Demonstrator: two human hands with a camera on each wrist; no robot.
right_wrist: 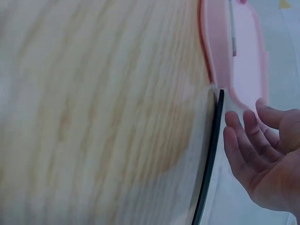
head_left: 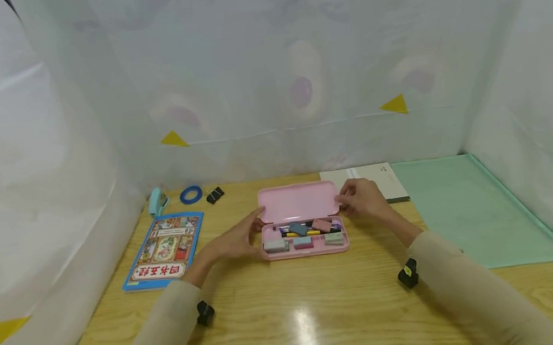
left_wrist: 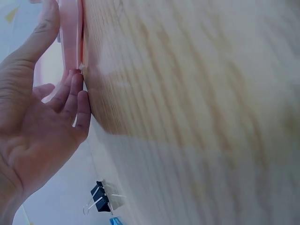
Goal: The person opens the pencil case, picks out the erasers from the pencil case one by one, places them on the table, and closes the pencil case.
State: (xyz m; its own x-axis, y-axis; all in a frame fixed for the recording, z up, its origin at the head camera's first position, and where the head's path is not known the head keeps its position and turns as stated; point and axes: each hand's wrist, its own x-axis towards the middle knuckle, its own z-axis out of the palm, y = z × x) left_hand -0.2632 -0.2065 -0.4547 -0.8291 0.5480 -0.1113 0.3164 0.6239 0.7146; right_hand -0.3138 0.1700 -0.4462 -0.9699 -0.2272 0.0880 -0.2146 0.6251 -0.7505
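Note:
A pink pencil case (head_left: 308, 251) lies open on the table, its lid (head_left: 298, 202) raised at the back. Pens, a dark blue eraser (head_left: 298, 228) and a pink eraser (head_left: 321, 225) lie in its rear compartment; several block-shaped erasers (head_left: 302, 243) sit along the front. My left hand (head_left: 235, 240) holds the case's left end, thumb near the front corner and fingers by the hinge and lid edge. With thumb and index finger, my right hand (head_left: 363, 197) pinches the lid's right edge; its other fingers (right_wrist: 246, 147) are loosely bent.
On the left are a blue-bordered book (head_left: 166, 250), a light blue stapler (head_left: 157, 201), a blue tape roll (head_left: 191, 194) and a black binder clip (head_left: 215, 195). A pale notebook (head_left: 382, 179) lies behind the right hand, next to a green translucent mat (head_left: 480, 214). White sheeting encloses the table.

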